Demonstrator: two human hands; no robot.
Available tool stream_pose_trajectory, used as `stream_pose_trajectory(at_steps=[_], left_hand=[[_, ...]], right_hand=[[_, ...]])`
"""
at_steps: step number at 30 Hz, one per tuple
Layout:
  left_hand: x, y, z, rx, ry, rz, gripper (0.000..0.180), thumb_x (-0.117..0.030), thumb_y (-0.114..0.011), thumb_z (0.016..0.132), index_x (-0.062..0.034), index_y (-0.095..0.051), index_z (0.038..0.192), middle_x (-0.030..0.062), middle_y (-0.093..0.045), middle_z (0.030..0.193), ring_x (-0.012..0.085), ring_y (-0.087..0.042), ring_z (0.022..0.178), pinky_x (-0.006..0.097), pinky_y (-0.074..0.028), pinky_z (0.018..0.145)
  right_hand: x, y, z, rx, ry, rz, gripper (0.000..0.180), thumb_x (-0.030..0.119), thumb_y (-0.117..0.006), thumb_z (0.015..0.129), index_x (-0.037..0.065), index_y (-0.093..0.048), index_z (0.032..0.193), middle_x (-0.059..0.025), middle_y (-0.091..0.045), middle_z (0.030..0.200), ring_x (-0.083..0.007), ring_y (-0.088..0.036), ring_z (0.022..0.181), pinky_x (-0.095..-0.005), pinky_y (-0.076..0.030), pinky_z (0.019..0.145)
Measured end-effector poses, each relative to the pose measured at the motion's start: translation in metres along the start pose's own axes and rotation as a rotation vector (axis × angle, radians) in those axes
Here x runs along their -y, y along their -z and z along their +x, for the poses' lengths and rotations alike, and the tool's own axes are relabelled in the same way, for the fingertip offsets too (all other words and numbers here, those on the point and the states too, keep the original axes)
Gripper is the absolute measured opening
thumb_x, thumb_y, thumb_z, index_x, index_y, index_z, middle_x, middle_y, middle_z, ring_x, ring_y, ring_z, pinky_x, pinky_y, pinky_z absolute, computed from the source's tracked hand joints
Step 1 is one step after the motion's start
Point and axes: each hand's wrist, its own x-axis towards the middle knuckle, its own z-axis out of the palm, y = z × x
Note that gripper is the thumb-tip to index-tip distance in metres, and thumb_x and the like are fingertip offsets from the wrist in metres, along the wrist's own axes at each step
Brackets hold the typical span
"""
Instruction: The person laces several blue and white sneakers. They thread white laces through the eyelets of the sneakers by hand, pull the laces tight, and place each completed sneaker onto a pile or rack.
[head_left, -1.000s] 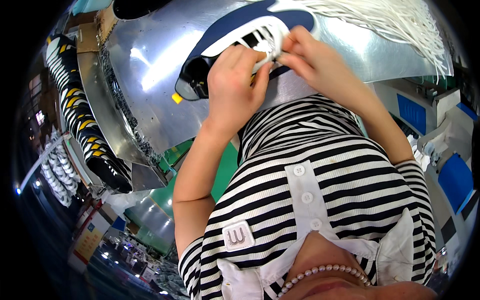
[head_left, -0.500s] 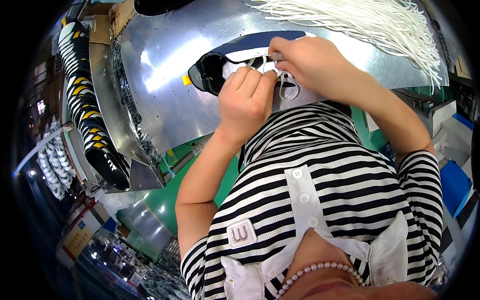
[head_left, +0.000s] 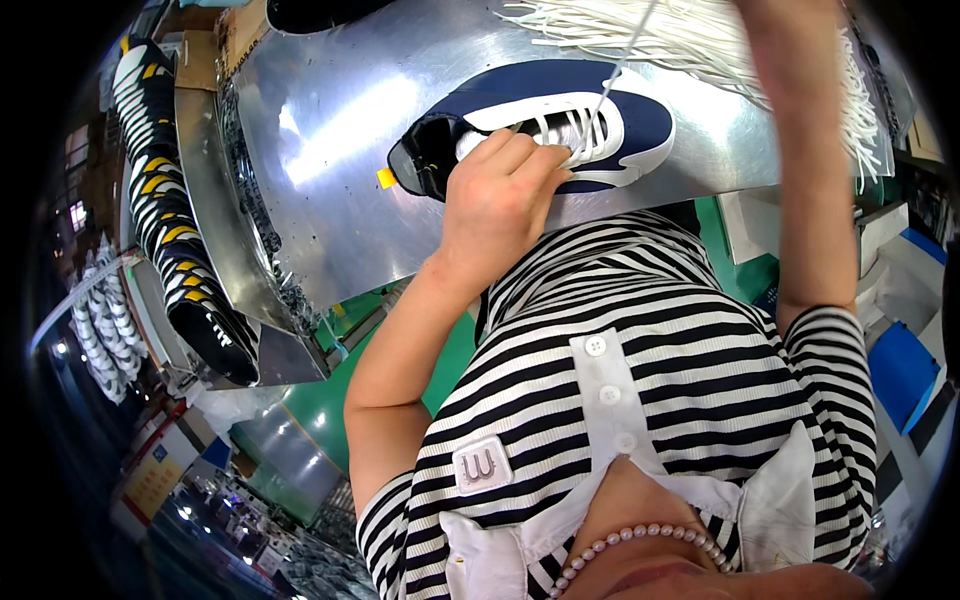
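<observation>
Right hand (head_left: 788, 18) newly away from the shoe (head_left: 555, 82) (navy, white-trimmed, white-laced)

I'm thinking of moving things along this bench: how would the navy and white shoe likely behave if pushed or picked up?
The shoe would probably slide rather than roll, being long and resting on smooth, shiny metal. Its hollow opening suggests it's fairly light for its size. The soft-looking collar may give if squeezed.

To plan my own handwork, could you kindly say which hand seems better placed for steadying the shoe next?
Probably the left hand: it touches the shoe, while the right hand is away at the picture's upper edge.
</observation>
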Motion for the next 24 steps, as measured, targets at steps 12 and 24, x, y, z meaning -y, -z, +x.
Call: stream_pose_trajectory(at_steps=[12, 24], left_hand=[[0.007, 0.012, 0.005, -0.017, 0.610, -0.277, 0.063, -0.036, -0.062, 0.094, 0.0039, -0.038, 0.136, 0.0239, -0.068, 0.086, 0.0380, -0.067, 0.080, 0.043, -0.052, 0.071], [0.005, -0.016, -0.002, -0.325, 0.583, -0.050, 0.041, -0.026, -0.079, 0.078, -0.0025, -0.065, 0.109, 0.0125, -0.071, 0.086, 0.0248, -0.064, 0.081, 0.035, -0.049, 0.076]], right_hand=[[-0.079, -0.051, -0.064, 0.355, -0.329, -0.149, 0.015, 0.014, -0.072, 0.084, 0.005, -0.069, 0.096, 0.0012, -0.067, 0.082, -0.0059, -0.058, 0.073, -0.0221, -0.047, 0.068], [-0.095, -0.060, -0.067, 0.371, -0.230, -0.175, 0.021, 0.021, -0.069, 0.086, 0.004, -0.066, 0.097, -0.0021, -0.064, 0.079, -0.0115, -0.060, 0.073, -0.0266, -0.047, 0.066]])
